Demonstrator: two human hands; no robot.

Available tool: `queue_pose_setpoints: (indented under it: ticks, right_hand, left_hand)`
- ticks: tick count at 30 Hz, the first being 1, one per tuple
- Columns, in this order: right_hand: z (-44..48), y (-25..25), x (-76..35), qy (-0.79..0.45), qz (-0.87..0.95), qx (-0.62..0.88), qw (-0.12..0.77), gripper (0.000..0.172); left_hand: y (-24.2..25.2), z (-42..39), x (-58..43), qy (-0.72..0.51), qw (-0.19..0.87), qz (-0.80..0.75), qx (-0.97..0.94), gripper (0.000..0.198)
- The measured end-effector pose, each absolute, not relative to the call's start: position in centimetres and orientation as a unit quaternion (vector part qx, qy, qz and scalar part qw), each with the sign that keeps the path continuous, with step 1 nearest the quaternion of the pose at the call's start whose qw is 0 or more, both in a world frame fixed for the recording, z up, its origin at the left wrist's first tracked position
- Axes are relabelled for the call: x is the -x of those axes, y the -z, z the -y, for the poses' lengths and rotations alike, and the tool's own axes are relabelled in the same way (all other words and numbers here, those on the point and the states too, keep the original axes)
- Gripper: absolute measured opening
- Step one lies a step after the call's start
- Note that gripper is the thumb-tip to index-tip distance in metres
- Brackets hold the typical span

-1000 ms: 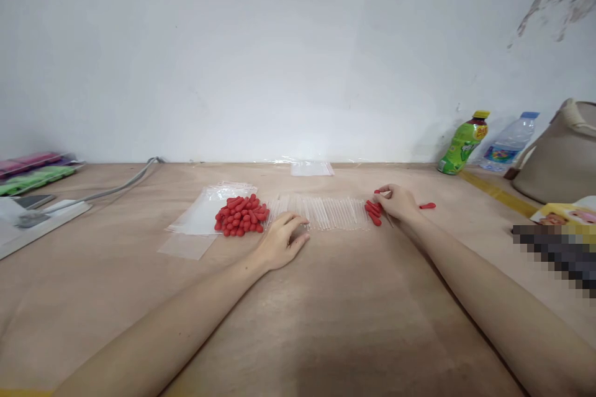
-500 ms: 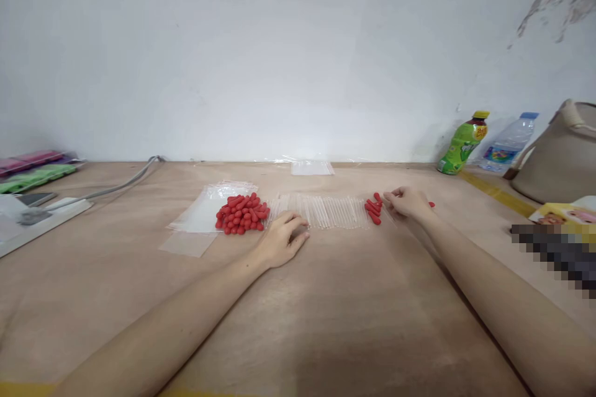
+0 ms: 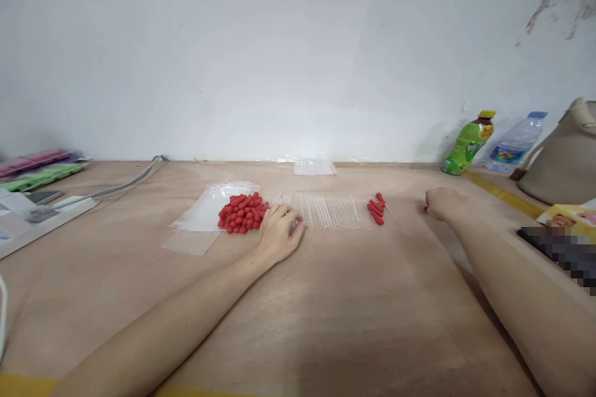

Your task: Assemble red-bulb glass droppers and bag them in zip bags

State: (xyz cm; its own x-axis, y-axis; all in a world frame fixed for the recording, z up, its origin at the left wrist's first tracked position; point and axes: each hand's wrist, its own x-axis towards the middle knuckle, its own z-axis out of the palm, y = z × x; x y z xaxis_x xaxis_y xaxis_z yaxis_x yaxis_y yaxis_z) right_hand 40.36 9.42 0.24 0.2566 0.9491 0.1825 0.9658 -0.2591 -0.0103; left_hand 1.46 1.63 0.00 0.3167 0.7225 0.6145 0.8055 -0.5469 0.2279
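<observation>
Tabletop (image 3: 354, 304): two hands (image 3: 279, 234), one large red heap (image 3: 242, 214), two bottles (image 3: 467, 146).

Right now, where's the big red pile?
The big red pile sits left of centre in the head view, beside the left hand, overlapping the plastic bags.

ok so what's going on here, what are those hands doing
A person is working bare-handed at a brown table. Their left hand rests beside a heap of small red bulb-shaped pieces, its fingers over the near edge of a row of thin clear tubes. Their right hand is at a separate red piece, mostly hidden; whether it is gripped is unclear. Several more red pieces lie at the row's right end.
</observation>
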Motion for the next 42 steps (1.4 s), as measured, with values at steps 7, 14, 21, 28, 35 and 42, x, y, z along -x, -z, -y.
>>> queue_pose_setpoints:
  ticks: [7,14,21,28,35,42]
  right_hand:
    - [-8.6,-3.0,-34.6,0.103,0.616,0.767,0.15,0.02]
    - [-3.7,-0.4,-22.4,0.135,0.791,0.48,0.354,0.02]
    - [-2.3,1.6,-21.1,0.093,0.819,0.431,0.368,0.013]
    - [-2.4,1.3,-21.2,0.052,0.818,0.415,0.396,0.012]
    - [-2.5,1.5,-21.5,-0.003,0.812,0.403,0.423,0.017]
    - [-2.2,1.3,-21.7,-0.051,0.83,0.366,0.418,0.02]
  left_hand:
    - [-0.5,-3.5,-3.0,0.322,0.081,0.539,0.774,0.014]
    - [-0.8,-6.1,-5.7,0.253,0.089,0.626,0.733,0.026]
    - [-0.9,-6.7,-6.2,0.217,0.125,0.641,0.726,0.024]
    - [-1.7,-6.3,-6.1,0.25,0.088,0.615,0.742,0.015]
    - [-0.4,-3.5,-1.9,0.32,-0.002,0.455,0.831,0.017]
    - [0.6,-2.5,-1.2,0.37,-0.041,0.357,0.857,0.025]
